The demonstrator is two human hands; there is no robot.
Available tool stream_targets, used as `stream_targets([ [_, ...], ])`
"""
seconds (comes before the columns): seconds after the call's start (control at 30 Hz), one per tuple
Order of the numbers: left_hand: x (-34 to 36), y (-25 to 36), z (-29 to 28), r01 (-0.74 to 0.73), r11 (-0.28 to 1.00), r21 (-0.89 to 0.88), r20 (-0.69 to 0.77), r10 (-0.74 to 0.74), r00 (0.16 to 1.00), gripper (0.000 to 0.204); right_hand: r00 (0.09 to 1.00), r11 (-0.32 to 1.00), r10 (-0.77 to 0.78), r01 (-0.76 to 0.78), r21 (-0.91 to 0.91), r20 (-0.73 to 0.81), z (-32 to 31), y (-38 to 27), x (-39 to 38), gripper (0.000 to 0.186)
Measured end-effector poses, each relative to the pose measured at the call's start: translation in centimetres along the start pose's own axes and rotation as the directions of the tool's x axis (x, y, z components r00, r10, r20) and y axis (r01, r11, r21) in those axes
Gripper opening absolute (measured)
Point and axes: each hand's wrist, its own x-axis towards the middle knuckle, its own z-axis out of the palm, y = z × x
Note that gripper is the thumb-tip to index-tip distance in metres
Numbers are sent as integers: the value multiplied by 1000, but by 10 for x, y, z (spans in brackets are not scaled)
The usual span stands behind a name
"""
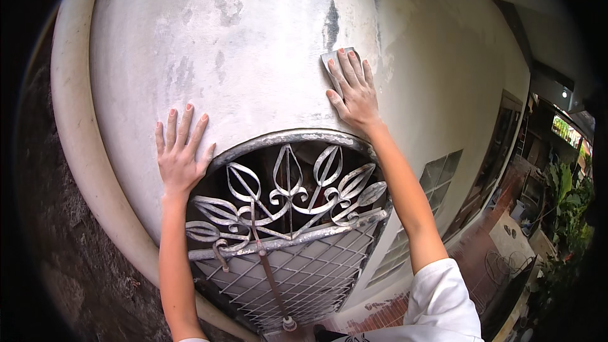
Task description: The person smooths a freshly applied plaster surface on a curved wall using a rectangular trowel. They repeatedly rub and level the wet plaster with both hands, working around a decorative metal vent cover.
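My left hand [182,159] lies flat with fingers spread on the white wall [266,63], left of the arched opening, holding nothing. Higher up and to the right, my right hand [359,98] presses a grey sheet of sandpaper [329,63] against the wall, its fingers stretched over it. The sheet's upper and left edges show; the rest is under the palm. Pale dust coats both hands. Dark grey streaks [331,25] and patches mark the plaster above and left of the sandpaper.
Below my hands, a metal grille [288,193] with leaf shapes fills the arch, above diamond mesh [304,272]. A rounded cream column [79,88] edges the left. To the right are a louvred window [437,177], a doorway [494,145], a tiled floor [465,250] and plants [567,199].
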Motion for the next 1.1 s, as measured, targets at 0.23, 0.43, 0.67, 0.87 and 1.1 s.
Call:
stream_targets([
  [0.23, -11, -4, -1, 21, 999, 34, 18, -21, 1000, 59, 893, 916, 401, -389, 96, -203, 5, 22, 46, 65],
  [0.43, -22, -10, -3, -13, 1000, 26, 8, 13, 1000, 63, 981, 994, 100, -92, 54, -167, 8, -2, 79, 64],
  [0.67, -24, -12, -2, -15, 999, 33, -5, 15, 1000, 70, 991, 996, 59, -50, 72, -121, -5, 5, 21, 62],
  [0.87, -25, -10, -3, -13, 1000, 19, 18, 13, 1000, 60, 868, 892, 452, -440, 104, -207, -9, 61, 162, 63],
  [1.1, -26, -11, -5, 14, 1000, 25, 32, -14, 999, 55, 936, 944, 329, -324, 57, -127, -6, 45, 289, 68],
])
